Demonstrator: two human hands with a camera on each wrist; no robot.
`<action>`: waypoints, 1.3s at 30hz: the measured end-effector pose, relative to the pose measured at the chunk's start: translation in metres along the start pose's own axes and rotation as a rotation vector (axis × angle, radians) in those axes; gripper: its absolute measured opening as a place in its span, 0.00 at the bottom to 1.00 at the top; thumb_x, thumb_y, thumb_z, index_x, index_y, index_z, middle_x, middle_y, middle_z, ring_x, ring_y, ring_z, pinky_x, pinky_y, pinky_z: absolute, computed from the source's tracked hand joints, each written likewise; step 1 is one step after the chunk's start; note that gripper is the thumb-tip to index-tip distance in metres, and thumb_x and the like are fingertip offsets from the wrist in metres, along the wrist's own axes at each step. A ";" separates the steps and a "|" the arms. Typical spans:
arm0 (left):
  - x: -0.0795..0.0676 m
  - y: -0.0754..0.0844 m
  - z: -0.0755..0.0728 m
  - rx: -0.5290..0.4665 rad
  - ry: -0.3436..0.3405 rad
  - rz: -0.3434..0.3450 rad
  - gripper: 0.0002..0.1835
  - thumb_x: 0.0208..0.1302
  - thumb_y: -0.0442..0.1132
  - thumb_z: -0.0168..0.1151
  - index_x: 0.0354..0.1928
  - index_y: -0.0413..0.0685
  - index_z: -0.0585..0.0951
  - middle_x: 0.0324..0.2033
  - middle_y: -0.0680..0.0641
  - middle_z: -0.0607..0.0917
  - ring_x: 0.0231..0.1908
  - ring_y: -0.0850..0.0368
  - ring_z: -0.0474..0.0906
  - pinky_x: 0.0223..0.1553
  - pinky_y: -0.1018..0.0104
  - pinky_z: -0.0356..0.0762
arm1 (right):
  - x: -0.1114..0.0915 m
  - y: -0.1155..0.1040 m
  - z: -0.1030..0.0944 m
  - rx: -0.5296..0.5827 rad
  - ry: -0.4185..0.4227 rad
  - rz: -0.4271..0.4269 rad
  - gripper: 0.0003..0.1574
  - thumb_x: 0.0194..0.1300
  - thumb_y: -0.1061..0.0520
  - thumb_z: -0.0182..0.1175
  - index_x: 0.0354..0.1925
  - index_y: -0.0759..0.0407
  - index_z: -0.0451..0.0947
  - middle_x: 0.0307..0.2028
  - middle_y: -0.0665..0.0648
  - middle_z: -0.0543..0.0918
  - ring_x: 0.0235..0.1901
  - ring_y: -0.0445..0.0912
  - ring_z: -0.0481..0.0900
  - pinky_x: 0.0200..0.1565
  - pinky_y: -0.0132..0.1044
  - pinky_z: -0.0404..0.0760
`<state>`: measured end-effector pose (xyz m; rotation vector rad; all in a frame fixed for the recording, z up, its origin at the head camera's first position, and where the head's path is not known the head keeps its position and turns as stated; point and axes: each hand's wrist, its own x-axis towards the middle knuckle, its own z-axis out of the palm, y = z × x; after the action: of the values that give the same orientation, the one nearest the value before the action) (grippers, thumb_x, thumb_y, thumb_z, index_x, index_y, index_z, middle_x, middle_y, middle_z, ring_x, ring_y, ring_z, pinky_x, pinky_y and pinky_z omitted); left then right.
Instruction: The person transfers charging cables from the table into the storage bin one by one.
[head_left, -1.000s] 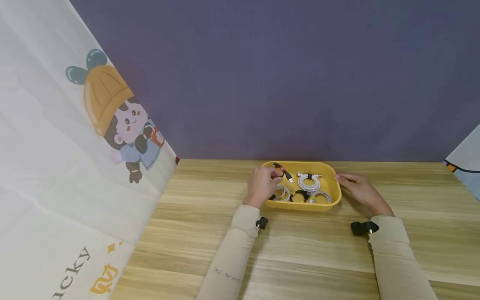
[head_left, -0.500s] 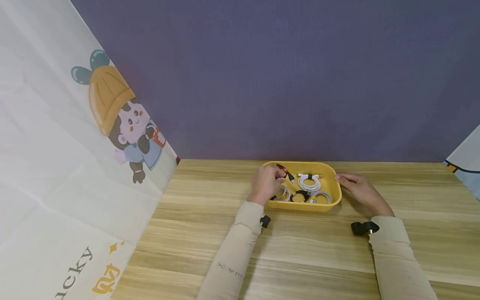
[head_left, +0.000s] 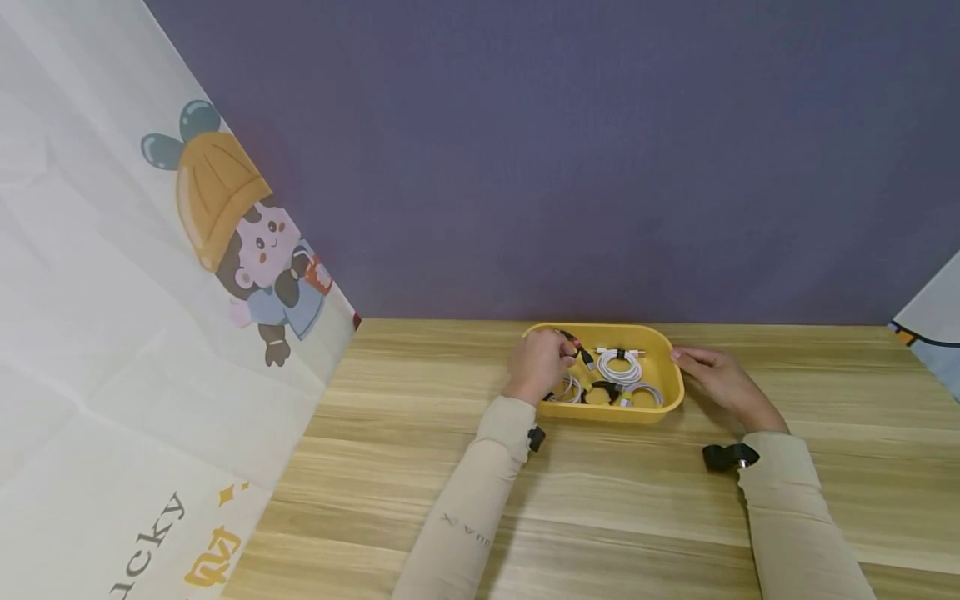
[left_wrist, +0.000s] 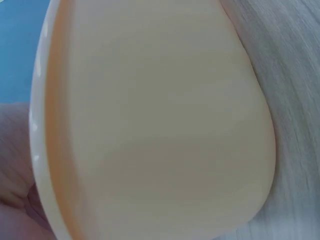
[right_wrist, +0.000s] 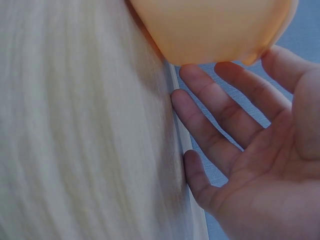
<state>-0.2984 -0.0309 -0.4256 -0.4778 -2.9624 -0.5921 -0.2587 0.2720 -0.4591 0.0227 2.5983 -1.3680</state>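
A yellow plastic bin (head_left: 600, 412) stands at the back of the table. Over its left end my left hand (head_left: 534, 364) pinches a black USB cable (head_left: 587, 361) with a red band, its plug pointing down inside the bin. In the left wrist view, the bin's wall (left_wrist: 165, 110) hides most of that hand. My right hand (head_left: 720, 379) touches the bin's right end; in the right wrist view its fingers are spread and fairly straight, with thumb and fingertips at the bin's side. Coiled in the bin are a white cable (head_left: 621, 367) and grey cables (head_left: 647, 392).
A dark wall panel (head_left: 570, 167) rises directly behind the bin at the back edge of the wooden table (head_left: 615, 500). On the left hangs a white printed cloth (head_left: 90, 292). Small black cameras (head_left: 729, 457) sit on both wrists.
My left hand has shifted slightly to the right over the bin, and the black USB cable has moved with it. The right hand and the bin stay in place.
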 end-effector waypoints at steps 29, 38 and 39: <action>0.017 0.002 0.022 0.069 -0.054 0.006 0.07 0.63 0.44 0.71 0.29 0.67 0.92 0.35 0.63 0.91 0.38 0.62 0.86 0.38 0.69 0.83 | -0.001 0.004 -0.001 0.009 -0.021 0.010 0.50 0.77 0.29 0.44 0.77 0.64 0.60 0.75 0.72 0.63 0.74 0.70 0.59 0.69 0.68 0.64; 0.016 0.004 0.028 0.085 -0.078 -0.015 0.08 0.63 0.42 0.70 0.27 0.64 0.89 0.32 0.61 0.91 0.33 0.62 0.85 0.32 0.71 0.79 | -0.006 0.002 0.000 0.007 -0.016 0.019 0.53 0.75 0.26 0.44 0.77 0.64 0.60 0.75 0.71 0.62 0.75 0.70 0.57 0.70 0.69 0.62; 0.016 0.005 0.028 0.087 -0.083 -0.019 0.08 0.63 0.42 0.70 0.27 0.64 0.89 0.32 0.62 0.90 0.32 0.62 0.85 0.31 0.71 0.79 | -0.006 0.002 0.000 0.009 -0.015 0.019 0.53 0.75 0.26 0.44 0.77 0.64 0.60 0.75 0.71 0.62 0.75 0.70 0.57 0.70 0.69 0.62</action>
<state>-0.3126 -0.0113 -0.4477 -0.4784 -3.0589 -0.4529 -0.2523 0.2734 -0.4597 0.0382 2.5733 -1.3675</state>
